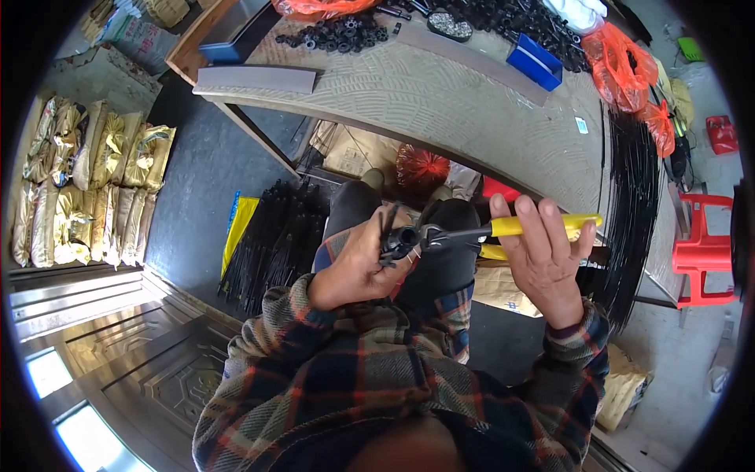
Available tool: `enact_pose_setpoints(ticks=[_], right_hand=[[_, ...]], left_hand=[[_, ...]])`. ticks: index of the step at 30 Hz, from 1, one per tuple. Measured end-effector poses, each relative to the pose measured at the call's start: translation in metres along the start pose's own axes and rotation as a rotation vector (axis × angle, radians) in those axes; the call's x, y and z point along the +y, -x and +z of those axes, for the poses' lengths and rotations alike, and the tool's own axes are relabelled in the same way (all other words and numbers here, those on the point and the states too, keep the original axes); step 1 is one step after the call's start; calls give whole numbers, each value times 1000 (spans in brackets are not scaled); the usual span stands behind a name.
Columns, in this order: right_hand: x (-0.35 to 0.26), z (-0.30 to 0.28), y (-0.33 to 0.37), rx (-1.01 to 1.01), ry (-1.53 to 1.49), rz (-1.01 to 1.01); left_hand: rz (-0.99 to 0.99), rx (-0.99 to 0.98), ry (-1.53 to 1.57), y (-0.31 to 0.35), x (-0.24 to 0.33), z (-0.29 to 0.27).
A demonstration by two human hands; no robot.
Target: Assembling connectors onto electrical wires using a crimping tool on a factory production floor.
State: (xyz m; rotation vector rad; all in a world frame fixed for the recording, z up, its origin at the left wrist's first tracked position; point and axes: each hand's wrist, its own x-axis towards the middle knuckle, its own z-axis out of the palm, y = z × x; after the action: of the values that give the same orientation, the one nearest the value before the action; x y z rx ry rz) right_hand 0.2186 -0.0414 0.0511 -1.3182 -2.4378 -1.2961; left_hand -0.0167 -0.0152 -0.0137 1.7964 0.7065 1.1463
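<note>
2 grips differ on my remote view: left hand wrapped round a black tube, right hand straight-fingered on pliers just beside it, which might slip from so loose a hold.

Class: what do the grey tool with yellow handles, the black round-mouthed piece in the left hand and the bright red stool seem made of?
Grey tool: head and shaft likely metal, from the dull sheen; yellow handles probably smooth plastic or rubber, evenly coloured.
Black piece: perhaps plastic, softly glossy; coated metal is possible.
Red stool: likely moulded plastic, smooth, uniformly red.
</note>
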Motion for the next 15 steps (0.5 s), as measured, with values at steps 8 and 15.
enact_pose_setpoints(ticks=[8,15], right_hand=[[-13,7,4,158,101,5],[-55,20,17,206,-46,257]], left_hand=[[11,-29,-28,4,-9,-1],[44,-57,-85,2,-1,-5]])
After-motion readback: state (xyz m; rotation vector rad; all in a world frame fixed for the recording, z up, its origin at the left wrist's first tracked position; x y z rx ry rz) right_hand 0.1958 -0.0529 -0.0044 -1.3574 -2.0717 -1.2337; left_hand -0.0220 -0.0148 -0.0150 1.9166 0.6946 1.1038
